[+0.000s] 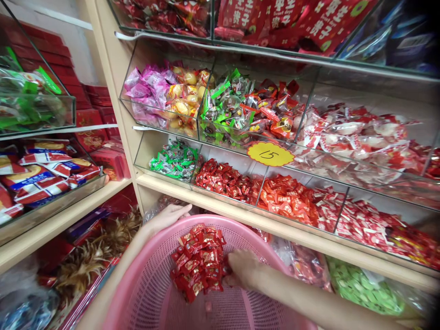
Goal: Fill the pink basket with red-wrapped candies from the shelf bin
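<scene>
The right hand (pixel 242 268) closed on red candies (pixel 199 261) piled in the pink basket (pixel 151 293); the left hand (pixel 168 215) gripped its far rim. Behind stood wooden shelves (pixel 240 215) of clear bins (pixel 165 151), one bearing a yellow price tag (pixel 270 154).

Both hands forward, left (pixel 168 215) fingers curled, right (pixel 242 269) lower.

red wrapped candies (pixel 198 262) heaped inside tilted pink basket (pixel 151 293).

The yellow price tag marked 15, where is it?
The yellow price tag is stuck centrally on the clear bin front, just above the red candies in the bin below.
</scene>
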